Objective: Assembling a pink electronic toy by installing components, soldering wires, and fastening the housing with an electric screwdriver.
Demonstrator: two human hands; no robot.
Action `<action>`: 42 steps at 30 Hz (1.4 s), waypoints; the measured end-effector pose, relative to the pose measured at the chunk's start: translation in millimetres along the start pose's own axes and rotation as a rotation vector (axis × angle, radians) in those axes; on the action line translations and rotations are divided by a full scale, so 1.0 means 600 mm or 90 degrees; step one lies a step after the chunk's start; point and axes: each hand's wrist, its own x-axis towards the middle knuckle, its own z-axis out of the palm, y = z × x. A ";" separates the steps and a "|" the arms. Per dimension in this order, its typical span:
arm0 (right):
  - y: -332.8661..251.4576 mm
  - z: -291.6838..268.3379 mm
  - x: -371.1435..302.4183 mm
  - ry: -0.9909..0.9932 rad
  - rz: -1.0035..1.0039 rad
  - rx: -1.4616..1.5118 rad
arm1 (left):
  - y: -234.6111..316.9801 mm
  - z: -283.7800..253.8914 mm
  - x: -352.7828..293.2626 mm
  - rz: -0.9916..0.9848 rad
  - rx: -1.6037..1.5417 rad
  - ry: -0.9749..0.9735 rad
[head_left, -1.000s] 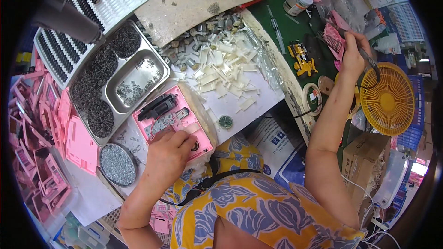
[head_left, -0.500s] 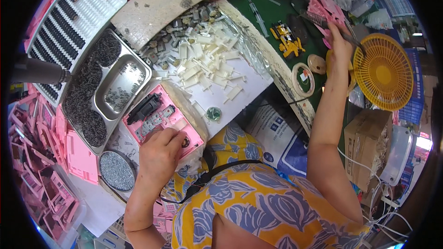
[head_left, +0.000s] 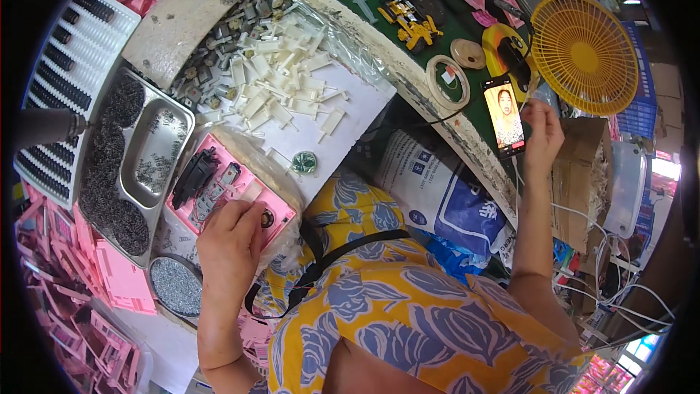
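Observation:
My left hand (head_left: pixel 227 237) is closed, fingers bent and pressed together, over an open pink plastic housing (head_left: pixel 286 220). Inside lie a black part (head_left: pixel 195 177), a grey metal-looking part and a small round part (head_left: pixel 267 218). What sits under the fingertips is hidden. The housing rests on a plastic-wrapped block (head_left: pixel 281 182). Out to the right, my right hand (head_left: pixel 543 131) has its fingers curled in beside an upright smartphone (head_left: pixel 504 120) with a lit screen. I cannot make out what is between those fingers, if anything.
White plastic pieces (head_left: pixel 281 95) and small motors (head_left: pixel 219 51) lie heaped ahead. A metal tray (head_left: pixel 157 149) of springs and a bowl of tiny metal parts (head_left: pixel 175 286) stand left. A soldering iron (head_left: pixel 503 6), a yellow basket (head_left: pixel 583 51) and a cardboard box (head_left: pixel 580 175) are right.
My right hand has come down from near the soldering iron's coil holder to beside the phone, bringing the phone into sight. My left hand stays at the housing. The whole view has shifted.

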 end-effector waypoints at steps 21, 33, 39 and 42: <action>0.075 -0.105 0.018 -0.172 -0.146 -0.273 | -0.001 0.006 -0.002 -0.003 -0.022 0.020; 0.008 0.028 -0.068 -0.239 -0.142 -0.129 | -0.023 -0.001 -0.029 -0.104 -0.218 0.061; -0.210 0.277 -0.193 -0.654 -0.549 0.113 | -0.023 0.027 -0.041 -0.108 -0.178 0.150; -0.261 0.348 -0.225 -0.679 -0.654 0.111 | -0.014 0.035 -0.039 -0.123 -0.176 0.186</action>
